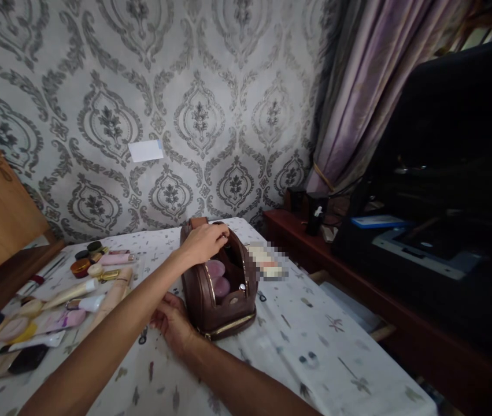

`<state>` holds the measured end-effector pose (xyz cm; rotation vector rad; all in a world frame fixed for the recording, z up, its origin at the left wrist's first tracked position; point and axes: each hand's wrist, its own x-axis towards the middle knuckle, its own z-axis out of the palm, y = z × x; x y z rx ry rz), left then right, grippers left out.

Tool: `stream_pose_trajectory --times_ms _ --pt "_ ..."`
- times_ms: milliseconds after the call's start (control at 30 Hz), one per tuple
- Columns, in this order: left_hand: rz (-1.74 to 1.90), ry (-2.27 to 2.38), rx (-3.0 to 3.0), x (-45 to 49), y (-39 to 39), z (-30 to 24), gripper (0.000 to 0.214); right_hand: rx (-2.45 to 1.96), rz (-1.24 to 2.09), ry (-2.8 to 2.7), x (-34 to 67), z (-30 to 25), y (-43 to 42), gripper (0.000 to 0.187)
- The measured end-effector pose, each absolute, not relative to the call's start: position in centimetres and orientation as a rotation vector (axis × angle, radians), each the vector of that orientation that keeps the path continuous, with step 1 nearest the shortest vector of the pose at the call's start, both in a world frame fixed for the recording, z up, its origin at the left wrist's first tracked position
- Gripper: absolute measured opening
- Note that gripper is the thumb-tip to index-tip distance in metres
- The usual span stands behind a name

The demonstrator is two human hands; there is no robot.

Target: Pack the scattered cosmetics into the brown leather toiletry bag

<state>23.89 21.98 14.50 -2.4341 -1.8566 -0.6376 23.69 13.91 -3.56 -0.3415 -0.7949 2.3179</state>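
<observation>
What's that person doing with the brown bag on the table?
A person is handling a brown bag that stands unzipped on the table. Their left hand grips its top edge by the zip, and their right hand rests against its lower side. Pinkish round things show inside the bag. Tubes and jars of makeup lie spread out to the left of it.

Brown bag (197, 296), grey damask wallpaper (237, 86)

Bare left hand (204, 242), bare right hand (171, 323)
</observation>
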Motion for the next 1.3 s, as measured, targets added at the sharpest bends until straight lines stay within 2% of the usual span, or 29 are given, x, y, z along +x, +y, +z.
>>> stream_pose_trajectory --times_ms 133,367,633,933,1167,1300 --pt "-0.733 -1.833 -2.408 23.4 21.6 14.9 0.020 -0.338 2.323 -0.802 23.7 -3.6 14.0 0.036" --pt "-1.200 -1.732 -2.260 19.4 17.7 14.6 0.021 -0.376 2.342 -0.811 24.1 -3.0 14.1 0.042" --pt "-1.270 -2.037 -2.051 12.0 12.9 10.4 0.020 -0.390 2.336 -0.852 24.3 -2.9 14.2 0.036" --pt "-0.932 -2.447 -1.729 6.4 6.4 7.3 0.024 -0.399 2.341 -0.862 24.1 -3.0 14.2 0.039" --pt "-0.381 -2.728 -1.556 10.2 2.0 4.1 0.025 -0.416 2.340 -0.868 24.4 -2.7 14.1 0.040" --pt "0.005 -2.819 -1.472 12.8 1.0 3.2 0.036 -0.403 2.344 -0.873 24.5 -2.7 14.1 0.038"
